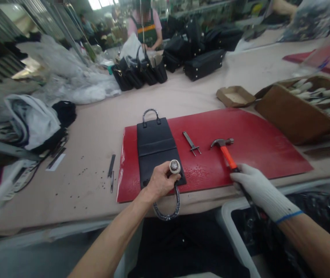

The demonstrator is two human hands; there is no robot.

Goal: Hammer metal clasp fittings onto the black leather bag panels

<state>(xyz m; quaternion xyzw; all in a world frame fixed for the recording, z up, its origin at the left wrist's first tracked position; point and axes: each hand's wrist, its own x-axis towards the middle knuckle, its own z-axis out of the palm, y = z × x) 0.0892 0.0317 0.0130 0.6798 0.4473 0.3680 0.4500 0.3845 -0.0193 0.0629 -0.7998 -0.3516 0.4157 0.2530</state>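
My bare left hand [161, 181] is closed round a stubby upright tool [175, 166] with a pale rim and a metal top; its lower end is hidden. It stands over the near part of a flat black bag panel [156, 139] with a wrapped handle at each end. The near handle [167, 217] hangs past the table edge. In a white glove, my right hand [253, 185] grips a claw hammer [226, 152] by its orange and black handle, with the head pointing away from me. Between hammer and panel lies a metal pronged tool [191, 143].
A red board [257, 135] lies under the panel. At right are a brown box [300, 112] of white-handled tools and a small cardboard tray [235, 96]. Black bags [140, 73] stand farther back, near a co-worker [146, 27]. Plastic-lined bins [228, 220] sit below the near edge.
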